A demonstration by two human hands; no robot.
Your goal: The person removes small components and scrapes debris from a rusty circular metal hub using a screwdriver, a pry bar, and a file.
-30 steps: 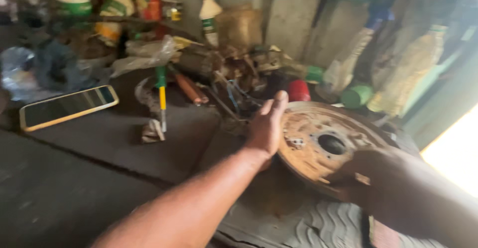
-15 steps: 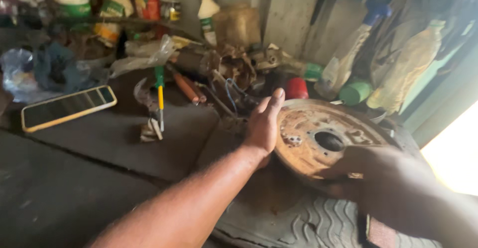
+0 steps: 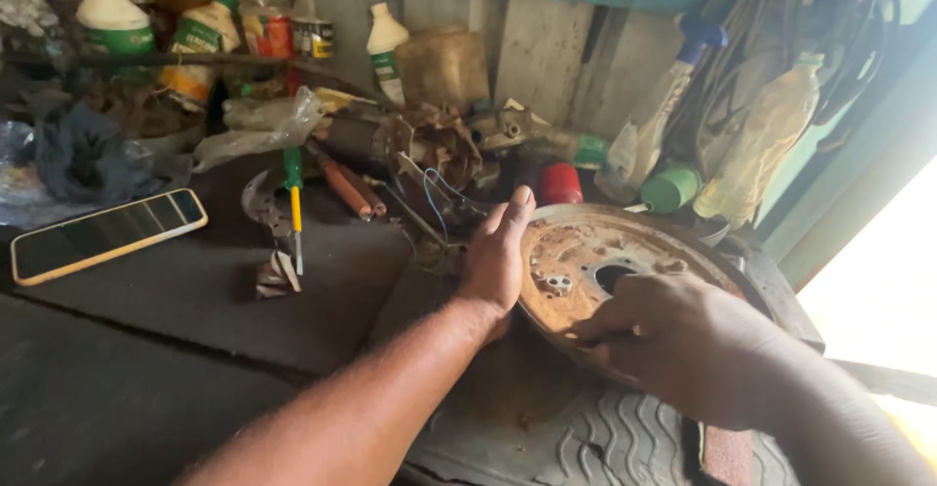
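Rusty round brake backing plate [image 3: 586, 257], centre hole, tilted, lying on worn tyre [image 3: 605, 437] on the surface.

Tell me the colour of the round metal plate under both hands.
Rusty orange-brown, with darker patches; the round metal plate shows best in the head view.

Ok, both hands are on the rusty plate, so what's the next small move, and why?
Probably lift the rusty plate slightly off the tyre. The left hand braces its left edge, the right hand covers its near side, and it already sits tilted.
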